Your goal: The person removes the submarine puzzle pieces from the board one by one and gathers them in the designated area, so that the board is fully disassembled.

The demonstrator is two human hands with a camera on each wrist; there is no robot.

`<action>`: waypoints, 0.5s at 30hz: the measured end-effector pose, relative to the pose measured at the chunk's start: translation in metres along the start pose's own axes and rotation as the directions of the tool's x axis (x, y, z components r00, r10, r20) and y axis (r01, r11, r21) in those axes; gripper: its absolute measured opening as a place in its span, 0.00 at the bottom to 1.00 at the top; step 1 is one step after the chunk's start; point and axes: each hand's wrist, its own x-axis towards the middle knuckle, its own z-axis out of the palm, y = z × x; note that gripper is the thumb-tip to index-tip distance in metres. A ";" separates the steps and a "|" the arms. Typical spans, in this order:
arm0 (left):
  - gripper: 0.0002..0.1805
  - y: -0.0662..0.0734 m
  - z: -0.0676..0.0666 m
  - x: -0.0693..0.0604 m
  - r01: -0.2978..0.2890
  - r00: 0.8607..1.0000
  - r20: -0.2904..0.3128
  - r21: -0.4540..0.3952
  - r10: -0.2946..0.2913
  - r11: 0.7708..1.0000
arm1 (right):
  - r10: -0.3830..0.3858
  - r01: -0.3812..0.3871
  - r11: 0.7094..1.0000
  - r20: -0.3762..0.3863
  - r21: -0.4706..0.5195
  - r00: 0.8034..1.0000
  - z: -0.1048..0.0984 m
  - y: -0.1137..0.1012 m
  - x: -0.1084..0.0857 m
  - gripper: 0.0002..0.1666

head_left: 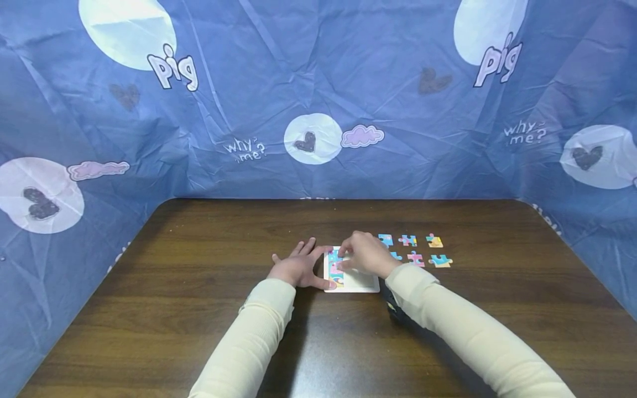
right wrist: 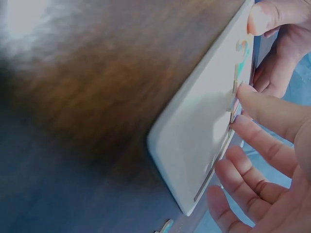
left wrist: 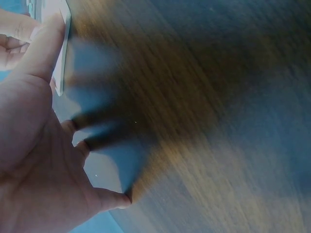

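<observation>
A white puzzle tray [head_left: 362, 283] lies on the table, with colorful pieces along its left side. The left hand [head_left: 294, 270] spreads its thumb and index finger onto the tray's left corners; its other fingers reach out over the table. In the left wrist view this hand [left wrist: 46, 155] has its thumb on the tray's rim [left wrist: 63, 63]. Over the left part of the tray, the right hand [head_left: 367, 254] pinches a pink and blue puzzle piece [head_left: 336, 267] with thumb and index finger. The right wrist view shows this hand [right wrist: 274, 160] at the tray [right wrist: 187, 121], its fingers partly hiding the piece.
Several loose puzzle pieces lie in two rows right of the tray, among them a yellow one [head_left: 434, 241], a pink one [head_left: 416, 259] and a blue one [head_left: 440, 261]. A blue printed cloth [head_left: 318, 177] stands behind and beside the brown table [head_left: 224, 237].
</observation>
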 end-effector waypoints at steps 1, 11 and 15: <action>0.51 -0.002 0.002 0.002 -0.001 1.000 0.000 -0.004 0.001 1.000 | -0.001 0.001 1.000 0.004 0.000 1.000 0.000 -0.001 0.000 0.10; 0.52 -0.004 0.007 0.007 -0.007 1.000 -0.016 0.000 0.007 1.000 | 0.069 -0.071 0.997 0.059 0.024 0.996 0.000 -0.003 0.007 0.10; 0.53 -0.003 0.005 0.006 0.001 1.000 -0.010 0.005 -0.001 1.000 | 0.063 -0.064 0.997 0.052 0.030 0.997 0.000 -0.003 0.007 0.12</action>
